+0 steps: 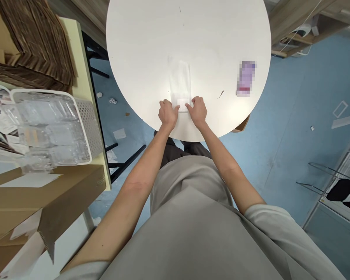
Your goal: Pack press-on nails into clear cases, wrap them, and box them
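White desk [140,42]: translucent sleeve [180,77] lies flat near my edge. My left hand [167,115] and right hand [198,112], half-curled, set thumbs at its near end; whether pinching, I cannot tell. Even pressure should keep it square.

Left forearm [153,155] and right forearm [217,149] reach forward across the tabletop's [140,46] near edge, converging. Left hand [167,113] sits just inside that edge, back uppermost, fingers bent, thumb directed inward. Right hand [198,112] mirrors it, roughly level. Thumb tips point toward each other, apart. Both wrists appear nearly straight.
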Tool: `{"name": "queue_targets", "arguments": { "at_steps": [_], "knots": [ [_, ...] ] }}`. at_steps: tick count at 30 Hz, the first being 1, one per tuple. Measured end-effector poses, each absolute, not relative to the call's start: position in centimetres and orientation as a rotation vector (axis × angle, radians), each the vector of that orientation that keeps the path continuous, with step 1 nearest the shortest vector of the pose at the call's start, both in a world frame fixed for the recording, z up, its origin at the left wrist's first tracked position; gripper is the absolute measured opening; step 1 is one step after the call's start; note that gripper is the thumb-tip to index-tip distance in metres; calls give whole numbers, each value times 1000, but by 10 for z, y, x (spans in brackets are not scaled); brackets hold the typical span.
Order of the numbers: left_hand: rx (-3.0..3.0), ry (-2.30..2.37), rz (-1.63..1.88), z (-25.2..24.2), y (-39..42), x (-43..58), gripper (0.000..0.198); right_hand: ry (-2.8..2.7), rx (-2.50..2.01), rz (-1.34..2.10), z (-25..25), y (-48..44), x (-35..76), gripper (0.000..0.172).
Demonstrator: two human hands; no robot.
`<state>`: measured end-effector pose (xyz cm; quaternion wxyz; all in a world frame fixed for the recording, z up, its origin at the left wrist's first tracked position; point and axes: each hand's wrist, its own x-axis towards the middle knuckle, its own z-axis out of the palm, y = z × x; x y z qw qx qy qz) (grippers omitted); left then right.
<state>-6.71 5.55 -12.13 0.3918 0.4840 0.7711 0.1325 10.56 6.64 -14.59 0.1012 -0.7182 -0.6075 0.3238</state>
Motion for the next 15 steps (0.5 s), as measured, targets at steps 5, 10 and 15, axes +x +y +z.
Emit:
{"name": "queue_targets", "arguments": {
  "at_steps": [5, 10, 15],
  "knots": [
    [1696, 1589, 426, -112, 69, -67, 45, -2267, -1794, 924, -126, 69, 105, 50],
    [1802, 1338, 435, -116, 72, -72, 47, -2444, -1599, 992, -118, 64, 122, 55],
    [1912, 1219, 298, -120, 66, -89, 69, -2446, -1578, 1065, -120, 59, 128, 65]
  ]
}}
